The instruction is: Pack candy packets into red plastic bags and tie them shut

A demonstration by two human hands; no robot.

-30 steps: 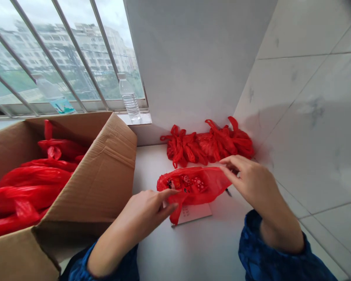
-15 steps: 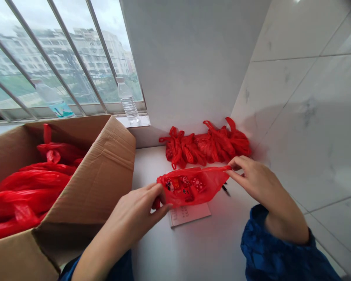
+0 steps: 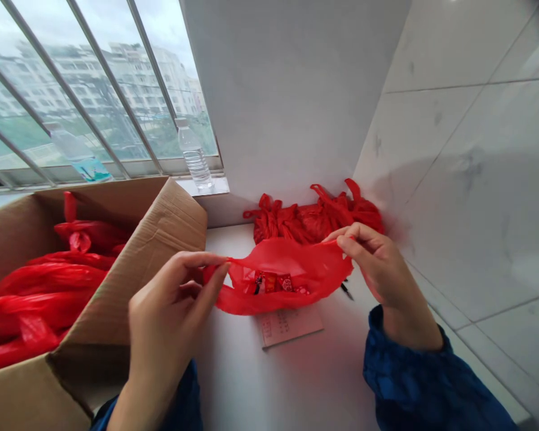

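A red plastic bag (image 3: 282, 269) with small wrapped items inside hangs stretched between my hands above the white counter (image 3: 287, 383). My left hand (image 3: 170, 311) pinches its left handle. My right hand (image 3: 372, 263) pinches the right handle near the tiled wall. Under the bag lies a small paper note (image 3: 291, 323), with a dark pen (image 3: 347, 291) beside it.
A row of tied red bags (image 3: 314, 215) lies against the back wall. An open cardboard box (image 3: 157, 269) on the left holds several more red bags (image 3: 40, 287). A plastic water bottle (image 3: 192, 154) stands on the window sill, behind which are window bars.
Both hands have lifted the red bag off the counter and pulled its handles apart. My left hand rose and moved left.
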